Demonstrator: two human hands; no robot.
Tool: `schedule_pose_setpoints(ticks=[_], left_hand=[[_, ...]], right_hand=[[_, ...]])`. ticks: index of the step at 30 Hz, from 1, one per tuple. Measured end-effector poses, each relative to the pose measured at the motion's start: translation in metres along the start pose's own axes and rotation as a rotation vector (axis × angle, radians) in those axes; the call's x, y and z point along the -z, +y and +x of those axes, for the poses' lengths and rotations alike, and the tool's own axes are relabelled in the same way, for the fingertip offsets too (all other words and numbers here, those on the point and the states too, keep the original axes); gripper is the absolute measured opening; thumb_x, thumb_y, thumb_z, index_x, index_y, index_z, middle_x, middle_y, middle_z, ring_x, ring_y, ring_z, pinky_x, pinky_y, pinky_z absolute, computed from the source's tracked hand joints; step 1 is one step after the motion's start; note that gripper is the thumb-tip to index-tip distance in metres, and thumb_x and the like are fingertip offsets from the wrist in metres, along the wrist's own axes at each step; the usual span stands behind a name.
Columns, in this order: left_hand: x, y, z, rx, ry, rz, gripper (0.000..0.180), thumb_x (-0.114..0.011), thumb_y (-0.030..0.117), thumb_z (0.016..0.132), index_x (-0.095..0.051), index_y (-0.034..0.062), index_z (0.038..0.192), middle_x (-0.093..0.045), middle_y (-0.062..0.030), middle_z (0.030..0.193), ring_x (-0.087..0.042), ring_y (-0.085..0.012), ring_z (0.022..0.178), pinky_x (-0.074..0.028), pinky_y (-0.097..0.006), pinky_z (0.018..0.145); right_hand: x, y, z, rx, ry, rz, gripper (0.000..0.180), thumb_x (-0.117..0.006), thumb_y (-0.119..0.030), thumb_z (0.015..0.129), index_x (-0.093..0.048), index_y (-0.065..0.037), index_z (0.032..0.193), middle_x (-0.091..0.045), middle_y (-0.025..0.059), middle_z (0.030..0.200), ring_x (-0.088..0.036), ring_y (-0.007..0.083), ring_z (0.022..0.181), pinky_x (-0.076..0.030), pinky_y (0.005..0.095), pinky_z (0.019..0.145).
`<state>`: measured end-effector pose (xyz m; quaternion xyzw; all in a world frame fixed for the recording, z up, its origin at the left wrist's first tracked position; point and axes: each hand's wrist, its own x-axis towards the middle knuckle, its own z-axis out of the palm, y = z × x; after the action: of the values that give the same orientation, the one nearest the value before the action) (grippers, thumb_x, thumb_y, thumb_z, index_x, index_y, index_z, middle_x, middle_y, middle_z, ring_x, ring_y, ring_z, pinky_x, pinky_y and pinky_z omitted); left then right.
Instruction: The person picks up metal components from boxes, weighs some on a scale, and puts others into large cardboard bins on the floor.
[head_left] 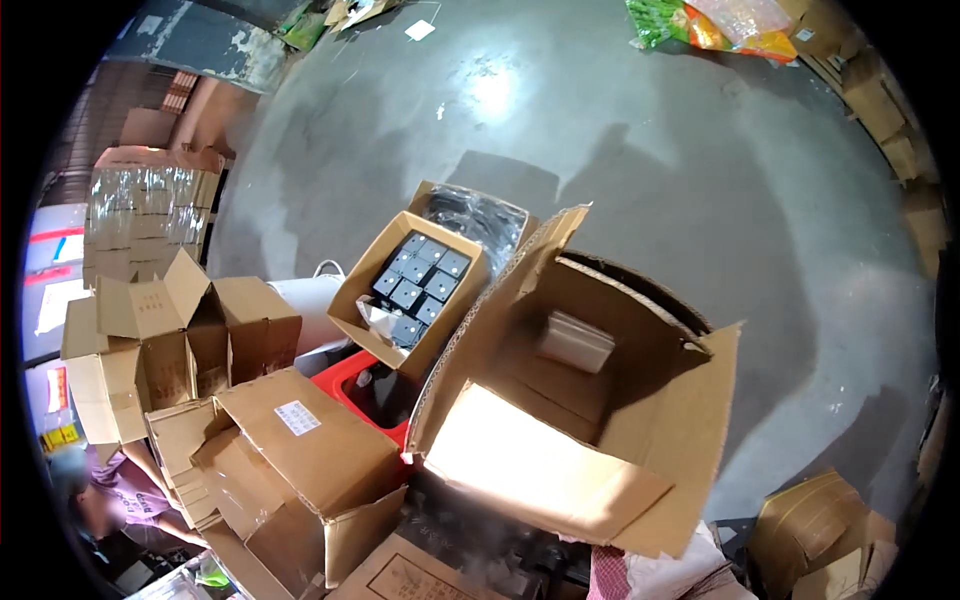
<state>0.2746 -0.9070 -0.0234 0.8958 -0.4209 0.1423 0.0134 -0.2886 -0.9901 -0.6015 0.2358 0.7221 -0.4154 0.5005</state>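
Note:
Neither of my hands shows in the head view. A large open carton (640,430) stands nearest, its flaps spread. On its bottom lies a small clear-wrapped packet (577,342). Just left of it, a smaller open carton (350,305) holds several dark square boxes (421,271) in rows, with a scrap of clear plastic beside them. Behind that, another carton (420,193) contains black items under clear film (475,220). Below the large carton are dark objects (470,530) too blurred to name.
A red bin (340,377) sits between the cartons, near a white bucket (308,300). Open cartons (300,440) crowd the left, where another person (130,500) works. More cardboard (820,530) lies lower right, by a pale sack (670,578). Colourful plastic bags (715,28) rest on the grey floor (560,110).

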Motion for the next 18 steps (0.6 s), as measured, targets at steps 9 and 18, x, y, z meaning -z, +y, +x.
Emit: schedule_pose_setpoints(ticks=[9,18], left_hand=[[0.016,-0.011,-0.015,0.036,0.017,0.008,0.023,-0.055,0.014,0.087,-0.063,0.0011,0.105,-0.060,-0.0134,0.109,-0.056,-0.0299,0.101,-0.048,-0.040,0.088],[0.041,-0.083,-0.099,0.171,0.082,-0.114,0.021,-0.054,0.014,0.088,-0.065,0.0011,0.100,-0.061,-0.0124,0.105,-0.057,-0.0290,0.097,-0.048,-0.040,0.087]], right_hand=[[0.028,0.035,0.001,0.123,-0.019,-0.578,0.045,-0.052,-0.034,0.091,-0.063,-0.003,0.121,-0.065,0.0160,0.119,-0.058,0.0322,0.115,-0.046,0.0468,0.098],[0.084,0.014,-0.101,0.292,-0.249,-1.160,0.046,-0.052,-0.037,0.091,-0.064,-0.004,0.121,-0.066,0.0151,0.119,-0.058,0.0319,0.117,-0.047,0.0477,0.097]])
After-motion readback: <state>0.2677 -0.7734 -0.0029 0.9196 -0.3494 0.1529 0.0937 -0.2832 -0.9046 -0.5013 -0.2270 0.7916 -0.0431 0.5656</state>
